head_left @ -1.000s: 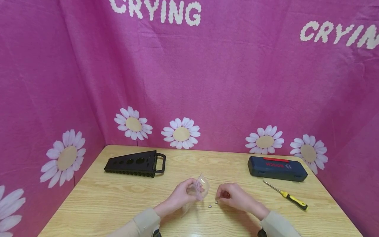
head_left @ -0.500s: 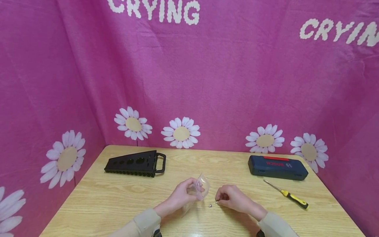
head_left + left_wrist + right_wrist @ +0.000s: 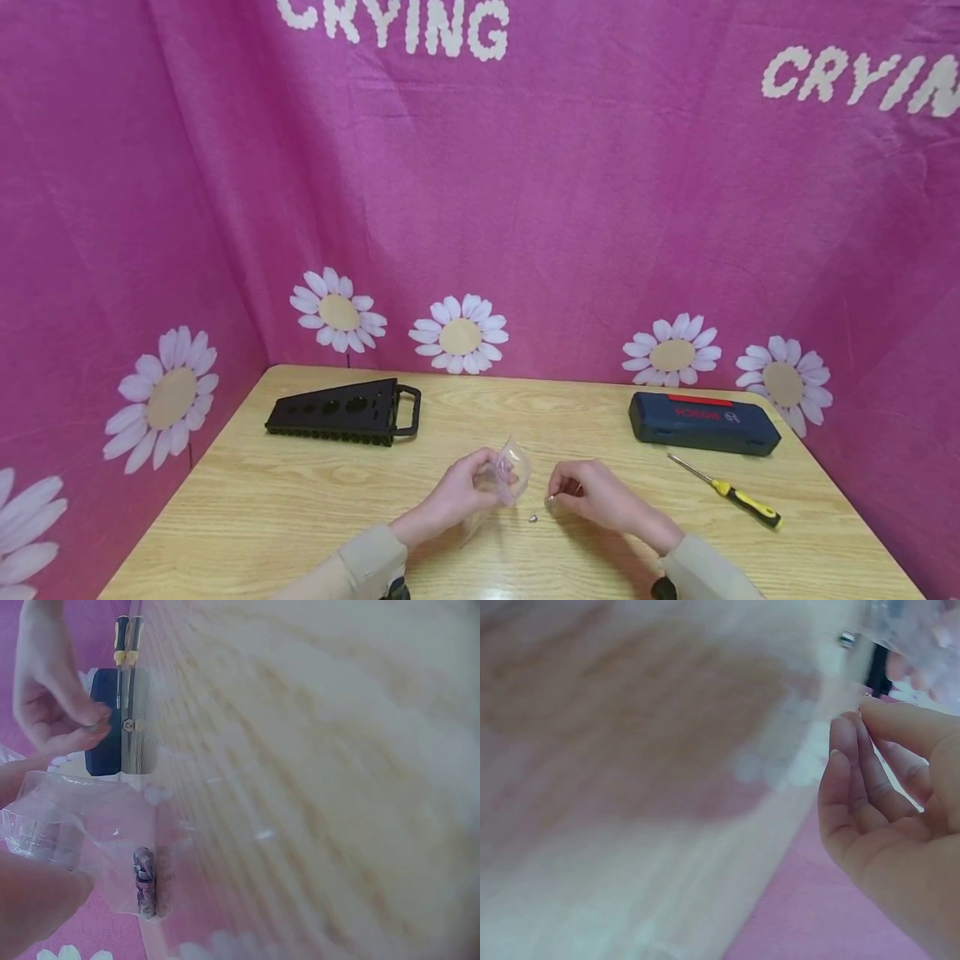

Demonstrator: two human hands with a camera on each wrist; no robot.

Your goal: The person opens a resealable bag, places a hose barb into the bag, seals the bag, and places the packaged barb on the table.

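In left grip, clear bag; right grip, metal piece.

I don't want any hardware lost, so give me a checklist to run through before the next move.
1. Clear plastic bag gripped by the left hand: ok.
2. Small silver metal piece pinched in the right hand: ok.
3. Other small silver metal piece bagged: not ok, loose on the light wood-grain tabletop.
4. Yellow-and-black screwdriver apart from both hands: ok.
5. Count of dark, shiny pieces inside the bag: cannot tell, too blurred.
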